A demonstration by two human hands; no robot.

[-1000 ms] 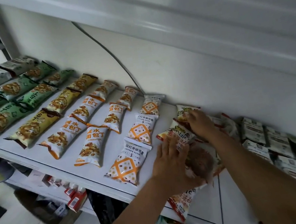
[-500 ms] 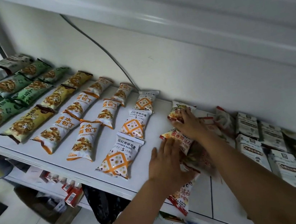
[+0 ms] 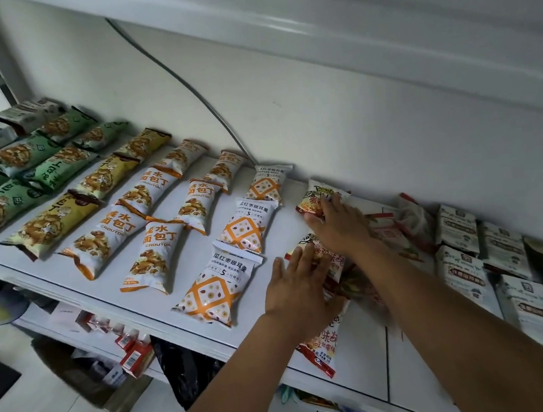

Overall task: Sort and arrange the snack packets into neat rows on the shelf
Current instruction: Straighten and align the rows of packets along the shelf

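Right of the lattice-printed row [image 3: 244, 230] on the shelf [image 3: 288, 227], the flat, spread left hand [image 3: 299, 283] has been slid onto the middle red packet [image 3: 334, 261], the rear red packet [image 3: 314, 200] being pressed under the flat right hand [image 3: 340, 228]; this row is judged nearly aligned.

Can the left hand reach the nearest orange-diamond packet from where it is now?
Probably yes: the left hand rests just right of the nearest orange-diamond packet, only bare shelf between them.

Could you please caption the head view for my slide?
Left hand and right hand press on red snack packets beside a row of orange-diamond packets on the shelf.
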